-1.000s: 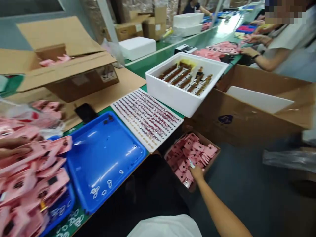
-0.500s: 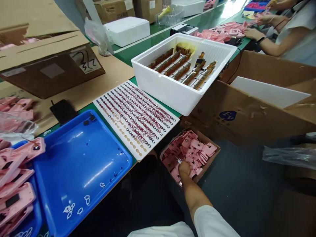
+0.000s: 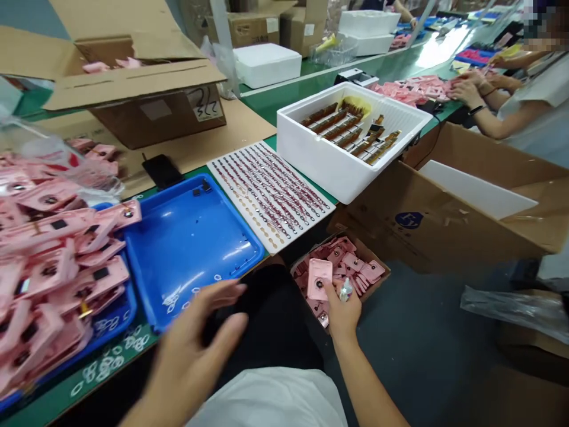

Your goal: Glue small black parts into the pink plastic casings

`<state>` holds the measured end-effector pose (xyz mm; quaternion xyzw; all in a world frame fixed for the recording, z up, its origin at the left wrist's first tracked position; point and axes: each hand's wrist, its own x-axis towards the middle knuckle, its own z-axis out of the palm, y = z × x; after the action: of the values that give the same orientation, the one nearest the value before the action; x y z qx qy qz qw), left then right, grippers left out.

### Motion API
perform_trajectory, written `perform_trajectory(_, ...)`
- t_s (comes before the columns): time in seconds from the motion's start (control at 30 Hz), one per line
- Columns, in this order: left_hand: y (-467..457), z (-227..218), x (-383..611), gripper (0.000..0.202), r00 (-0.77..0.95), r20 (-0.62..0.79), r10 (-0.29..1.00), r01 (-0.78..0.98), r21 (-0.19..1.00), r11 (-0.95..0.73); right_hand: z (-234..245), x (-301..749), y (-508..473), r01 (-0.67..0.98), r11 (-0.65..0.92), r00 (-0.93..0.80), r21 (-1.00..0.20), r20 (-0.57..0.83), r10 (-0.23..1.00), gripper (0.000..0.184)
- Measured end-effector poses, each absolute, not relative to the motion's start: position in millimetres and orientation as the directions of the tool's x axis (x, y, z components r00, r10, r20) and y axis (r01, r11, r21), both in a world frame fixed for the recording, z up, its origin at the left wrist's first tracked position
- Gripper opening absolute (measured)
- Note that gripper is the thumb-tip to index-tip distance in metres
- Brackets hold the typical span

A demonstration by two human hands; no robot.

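Note:
My right hand [image 3: 344,311] grips a pink plastic casing [image 3: 319,279] with a dark round part near its lower edge. A small bottle with a whitish tip [image 3: 345,289] also pokes out of this hand; its body is hidden in my palm. Below lies a cardboard box of pink casings [image 3: 371,271]. My left hand [image 3: 200,344], smeared by motion, is open with thumb and fingers apart and nothing in it. It hovers in front of the blue tray [image 3: 191,237], which holds a few white rings and small black pieces.
Pink casings [image 3: 48,267] are heaped at the left. A white sheet with rows of wired parts [image 3: 271,196] lies beside a white foam box [image 3: 320,160] of amber strips. A large carton [image 3: 400,219] stands at right. A co-worker's hands [image 3: 466,89] handle pink parts farther back.
My right hand has lifted a pink casing from the box pile. My left hand has come into view at the lower left. The camera view has swung left.

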<state>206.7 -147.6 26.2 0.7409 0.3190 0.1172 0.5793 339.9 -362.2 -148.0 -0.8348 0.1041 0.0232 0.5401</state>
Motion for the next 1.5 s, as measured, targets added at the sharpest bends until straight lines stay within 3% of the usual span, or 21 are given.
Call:
perform_trajectory(0.07,-163,12,212,0.062,0.821,-0.306,0.483,0.251,0.952,0.177,-111,314,-331,-0.093,-0.292,0.995,-0.952,-0.102,0.016,0.046)
perform_trajectory(0.1,-168,5,216,0.067,0.841,-0.365,0.399,0.216,0.903,0.371,-94,302,-316,-0.058,-0.248,0.992,-0.967,-0.084,0.096,0.047)
perform_trajectory(0.17,-172,-6,223,0.066,0.852,-0.437,0.288,0.138,0.718,0.682,-66,280,-292,-0.024,-0.187,0.967,-0.982,-0.070,0.245,0.047)
perform_trajectory(0.27,-164,-11,218,0.056,0.822,-0.470,0.321,-0.062,0.488,0.871,-34,261,-279,0.053,-0.184,0.911,-0.981,-0.028,0.412,0.050)
perform_trajectory(0.33,-154,-10,205,0.056,0.787,-0.462,0.409,-0.190,0.449,0.873,-18,256,-282,0.147,-0.254,0.869,-0.956,0.002,0.494,0.051)
perform_trajectory(0.43,-145,-6,183,0.070,0.741,-0.454,0.494,-0.232,0.518,0.823,3,253,-287,0.234,-0.350,0.754,-0.907,-0.058,0.655,0.046)
perform_trajectory(0.53,-144,0,168,0.087,0.750,-0.460,0.475,-0.177,0.552,0.815,16,245,-281,0.344,-0.333,0.559,-0.878,-0.093,0.824,0.041)
perform_trajectory(0.6,-146,5,161,0.091,0.764,-0.443,0.468,-0.181,0.550,0.815,21,240,-275,0.422,-0.302,0.489,-0.855,-0.066,0.870,0.039)
perform_trajectory(0.83,-149,17,147,0.079,0.765,-0.370,0.527,-0.276,0.551,0.788,27,231,-264,0.473,-0.267,0.472,-0.840,-0.014,0.881,0.038)
perform_trajectory(1.17,-149,22,143,0.076,0.793,-0.325,0.515,-0.275,0.563,0.780,36,215,-259,0.372,-0.268,0.504,-0.889,-0.049,0.862,0.037)
perform_trajectory(1.5,-149,23,142,0.075,0.791,-0.311,0.527,-0.265,0.603,0.752,36,219,-258,0.417,-0.251,0.453,-0.874,-0.040,0.891,0.032)
